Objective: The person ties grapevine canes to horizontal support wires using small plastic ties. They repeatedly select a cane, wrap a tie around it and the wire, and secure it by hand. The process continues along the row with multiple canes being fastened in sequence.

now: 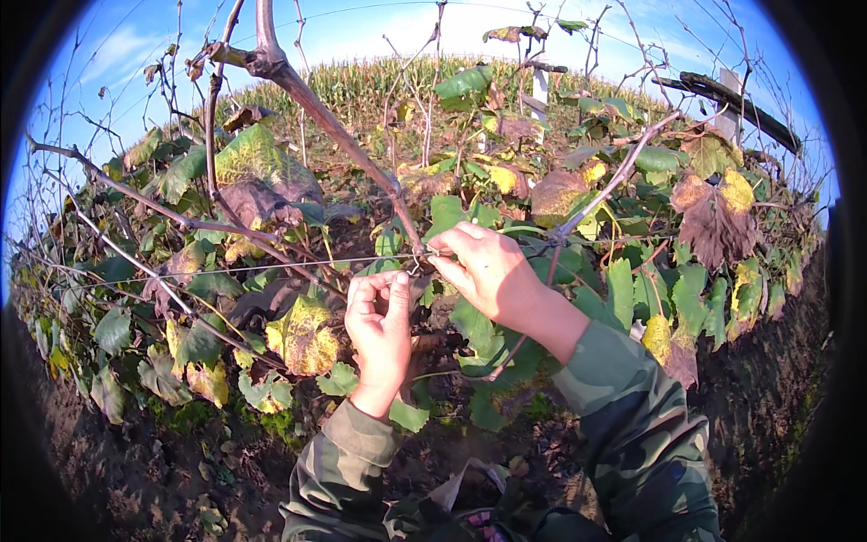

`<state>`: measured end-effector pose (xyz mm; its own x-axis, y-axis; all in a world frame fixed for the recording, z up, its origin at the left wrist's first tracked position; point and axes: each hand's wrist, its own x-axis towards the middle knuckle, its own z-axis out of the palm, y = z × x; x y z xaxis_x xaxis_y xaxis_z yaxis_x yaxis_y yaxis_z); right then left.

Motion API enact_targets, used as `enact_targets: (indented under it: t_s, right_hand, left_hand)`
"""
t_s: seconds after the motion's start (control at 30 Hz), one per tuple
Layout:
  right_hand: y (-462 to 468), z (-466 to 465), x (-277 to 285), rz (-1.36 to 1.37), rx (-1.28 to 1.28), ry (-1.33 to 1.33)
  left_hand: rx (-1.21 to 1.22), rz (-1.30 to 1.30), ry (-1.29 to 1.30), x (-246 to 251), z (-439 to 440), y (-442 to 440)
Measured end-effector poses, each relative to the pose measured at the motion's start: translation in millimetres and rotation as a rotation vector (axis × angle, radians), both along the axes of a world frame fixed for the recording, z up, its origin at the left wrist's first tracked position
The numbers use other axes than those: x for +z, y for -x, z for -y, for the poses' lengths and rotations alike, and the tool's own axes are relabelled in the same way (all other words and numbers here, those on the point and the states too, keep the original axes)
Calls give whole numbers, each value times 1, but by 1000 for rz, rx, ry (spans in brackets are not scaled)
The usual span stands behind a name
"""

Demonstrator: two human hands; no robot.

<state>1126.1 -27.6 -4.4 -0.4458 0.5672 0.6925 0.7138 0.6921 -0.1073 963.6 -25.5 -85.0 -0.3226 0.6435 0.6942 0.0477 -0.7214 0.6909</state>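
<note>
A thick grapevine cane [339, 139] slants down from the top to a thin trellis wire [271, 268]. Where cane and wire meet, a thin pale strand [415, 265] curls around them; whether it is a tie or a tendril, I cannot tell. My left hand [381, 325], just below the wire, pinches the strand's lower end between thumb and fingers. From the right, my right hand [494, 274] closes thumb and forefinger on the strand right beside the cane's foot. Its fingertips partly hide the crossing.
Other canes [603, 183] branch to the right and a forked cane [156, 203] to the left. Yellowing vine leaves [303, 337] hang below the wire. White posts [729, 105] and a dark wooden beam [738, 101] stand behind, before a cornfield [352, 78].
</note>
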Motion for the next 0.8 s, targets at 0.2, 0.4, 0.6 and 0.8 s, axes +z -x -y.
enact_targets:
  t_s: [0.2,0.4,0.6,0.8]
  right_hand:
    - [-4,-5,27,-187,72,435]
    - [-1,-22,25,-538,193,706]
    - [0,-17,26,-492,204,779]
    - [6,-11,23,-559,240,710]
  left_hand:
    - [-460,205,95,3,-57,4]
    - [-861,259,64,27,-66,-7]
    - [-826,257,103,26,-44,-5]
    - [-958,206,64,24,-35,10]
